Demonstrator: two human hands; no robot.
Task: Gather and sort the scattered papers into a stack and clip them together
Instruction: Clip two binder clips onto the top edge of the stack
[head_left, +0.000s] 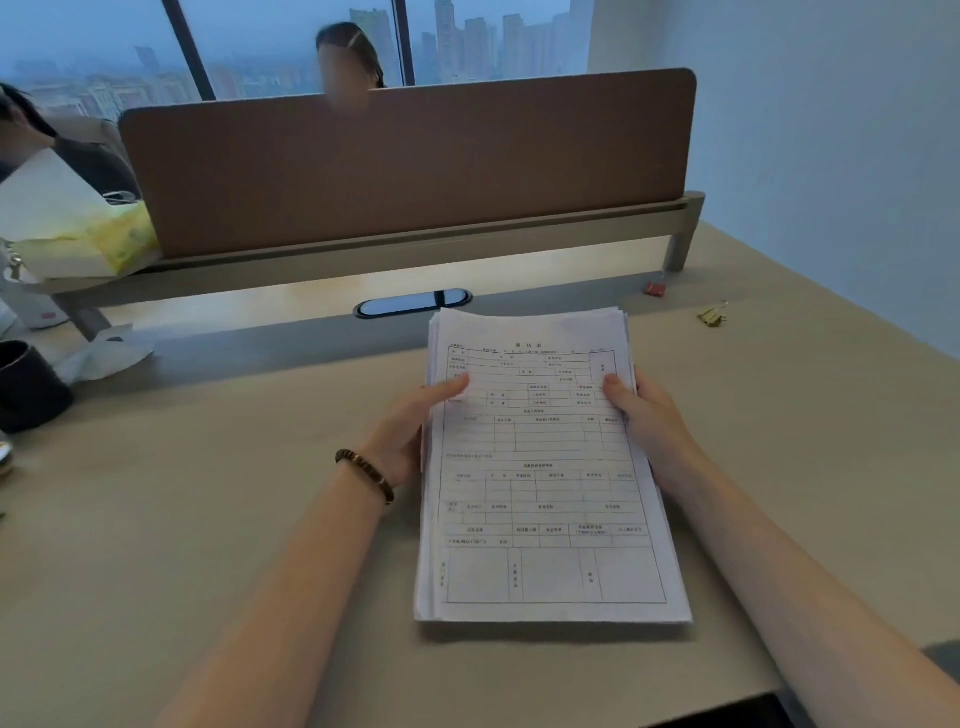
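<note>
The scene is dim and bluish, lit mainly by overcast daylight from the windows (291, 47) at the far side. The divider panel (405, 161) blocks much of it, throwing a soft shadow band across the far desk (208, 519). A paler glow shows under the panel. The paper stack (545, 467) is the brightest near surface, its print soft and unreadable. Wide-angle distortion bends the wall (831, 156) at right and the desk edges. Left-edge clutter is blurred.
</note>
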